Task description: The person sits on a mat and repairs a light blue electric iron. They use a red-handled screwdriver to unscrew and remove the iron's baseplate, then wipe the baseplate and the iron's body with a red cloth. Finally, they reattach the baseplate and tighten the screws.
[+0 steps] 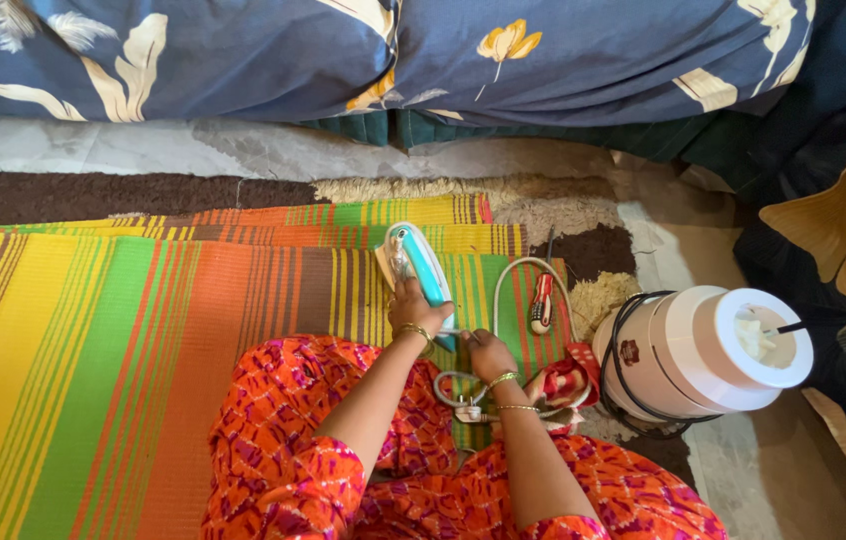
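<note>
Two hands low centre, both at a small teal-and-white iron [417,262]. Left hand [415,310] on rear of iron handle, fingers wrapped round it, holding. Right hand [486,352] just beside, at the iron's back end where the cord leaves; fingers curled narrow, prob. pinching the cord or a small white part there, too small to tell which. Iron lying flat on striped mat [93,350], nose pointing away from the person, near mat's right edge. White cord [505,285] looping up from iron's rear and round to the right, then coiling back below right hand to a plug [467,408] resting on the mat by the knees. Gold bangles on both wrists. Orange-pink patterned garment [293,440] over the lap, bottom of view. Small red-and-white tool-like item [542,303] on the mat inside the cord loop, just right of the iron. Red patterned cloth [571,385] bunched beside right wrist, touching a white cylindrical appliance [703,350] lying tilted on the floor w/ black cable wound round its body. Brown shaggy rug [93,195] beyond the mat. Blue floral bedding [243,60] across the top. Dark fabric w/ gold leaf print [843,240] at far right.
</note>
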